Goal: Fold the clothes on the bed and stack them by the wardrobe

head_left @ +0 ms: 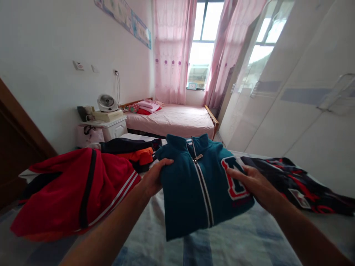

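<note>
A teal zip-up jacket, folded into a compact rectangle, is held up in front of me with its collar away from me. Its zipper runs down the front, and a red, white and navy letter patch sits on its right part. My left hand grips the jacket's left edge, thumb on top and fingers hidden beneath. On the other edge, my right hand is closed with the thumb over the patch. Below the jacket spreads a blue-and-white checked bed sheet.
Left of me lies a heap with a red garment, an orange garment and dark clothes. Folded black-and-red clothing rests at the right. Beyond are a pink bed, a nightstand with a fan, and a white wardrobe.
</note>
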Available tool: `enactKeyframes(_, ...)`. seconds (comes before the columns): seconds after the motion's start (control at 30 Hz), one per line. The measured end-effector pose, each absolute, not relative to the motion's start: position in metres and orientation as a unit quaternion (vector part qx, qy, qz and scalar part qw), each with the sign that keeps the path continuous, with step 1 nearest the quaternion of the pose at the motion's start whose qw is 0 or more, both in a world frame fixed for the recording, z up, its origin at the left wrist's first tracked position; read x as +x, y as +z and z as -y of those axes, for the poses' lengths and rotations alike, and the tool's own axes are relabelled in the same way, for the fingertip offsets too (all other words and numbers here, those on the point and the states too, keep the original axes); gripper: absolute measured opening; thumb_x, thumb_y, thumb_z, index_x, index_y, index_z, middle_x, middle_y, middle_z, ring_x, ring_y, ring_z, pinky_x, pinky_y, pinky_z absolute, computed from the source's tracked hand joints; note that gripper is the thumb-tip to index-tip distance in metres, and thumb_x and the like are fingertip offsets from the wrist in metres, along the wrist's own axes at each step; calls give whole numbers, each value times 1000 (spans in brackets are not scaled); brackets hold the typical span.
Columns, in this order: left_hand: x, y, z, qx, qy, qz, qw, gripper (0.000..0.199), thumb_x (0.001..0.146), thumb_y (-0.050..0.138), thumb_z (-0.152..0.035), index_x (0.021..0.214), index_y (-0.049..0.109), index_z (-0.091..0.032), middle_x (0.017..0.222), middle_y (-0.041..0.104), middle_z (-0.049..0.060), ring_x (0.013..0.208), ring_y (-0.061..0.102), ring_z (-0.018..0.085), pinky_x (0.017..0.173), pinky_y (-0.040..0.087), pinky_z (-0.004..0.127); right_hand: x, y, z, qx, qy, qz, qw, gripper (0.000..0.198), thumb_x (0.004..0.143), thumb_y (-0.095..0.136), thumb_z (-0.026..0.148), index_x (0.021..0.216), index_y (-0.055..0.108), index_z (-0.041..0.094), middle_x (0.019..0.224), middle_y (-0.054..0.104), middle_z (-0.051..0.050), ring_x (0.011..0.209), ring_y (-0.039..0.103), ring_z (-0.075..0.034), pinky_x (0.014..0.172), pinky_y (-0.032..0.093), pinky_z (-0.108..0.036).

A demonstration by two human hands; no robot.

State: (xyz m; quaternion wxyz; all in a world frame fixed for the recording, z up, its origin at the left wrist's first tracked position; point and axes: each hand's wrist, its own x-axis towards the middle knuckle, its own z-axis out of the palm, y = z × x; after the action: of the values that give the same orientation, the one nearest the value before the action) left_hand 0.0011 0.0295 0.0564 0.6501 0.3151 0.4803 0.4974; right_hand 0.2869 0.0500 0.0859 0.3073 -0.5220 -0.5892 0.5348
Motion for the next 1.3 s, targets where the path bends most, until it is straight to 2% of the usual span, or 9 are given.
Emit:
enactKeyframes(0.17,14,5,-57,441,420,-583,538,35,69,63,-36,93,65,-11,86,72,10,79,67,24,67,53,32,327,13,-37,-622,431,612,227,43,69,60,56,84,66,17,83,72,-9,77,67,-25,67,53,-33)
enactKeyframes(0.33,2,-13,-74,497,416,-651,395,48,72,58,-48,107,61,-15,107,68,11,100,61,25,74,48,29,357,-10,-62,-678,311,611,263,57,75,51,54,113,60,13,98,70,-12,82,67,-24,69,51,-33)
enactKeyframes(0.5,2,-6,-95,553,387,-658,334,30,65,66,-47,71,67,-17,74,69,7,92,62,28,73,45,30,336,-6,-95,-660,265,642,287,44,77,52,48,100,67,13,96,70,-12,92,65,-26,80,48,-34)
enactKeyframes(0.7,15,-6,-94,598,412,-600,335,38,81,48,-48,97,66,-18,86,70,5,78,65,19,70,49,28,315,-11,-116,-622,311,642,323,33,71,60,31,100,67,16,95,71,-7,89,65,-22,79,48,-31)
enactKeyframes(0.77,14,-10,-92,605,404,-612,309,33,80,51,-42,94,66,-16,83,69,7,76,65,21,71,50,32,317,-15,-118,-611,331,634,338,38,72,58,28,107,63,15,96,70,-6,86,65,-19,76,49,-29)
enactKeyframes(0.83,12,-11,-92,610,398,-639,248,24,77,54,-29,92,65,-14,91,66,10,86,63,26,82,47,39,322,-19,-118,-616,335,619,352,40,74,57,30,110,60,13,95,70,-8,84,65,-18,74,49,-29)
enactKeyframes(0.97,20,4,-97,645,393,-644,116,35,80,44,-16,112,56,-14,122,51,15,117,47,28,103,31,43,328,-26,-113,-628,329,605,362,36,77,55,41,98,62,13,92,69,-10,85,64,-20,74,48,-30)
enactKeyframes(1.13,72,32,-118,782,281,-547,96,25,82,47,-23,100,64,-19,107,62,9,106,55,24,97,38,34,322,-30,-101,-616,321,625,355,32,76,56,46,88,63,17,87,68,-5,83,62,-20,75,44,-30)
enactKeyframes(1.3,132,32,-151,861,185,-465,88,25,82,49,-22,99,68,-21,109,63,9,110,52,25,99,36,39,320,-31,-96,-621,305,626,360,24,75,55,41,84,60,19,81,66,-2,78,61,-18,71,43,-29)
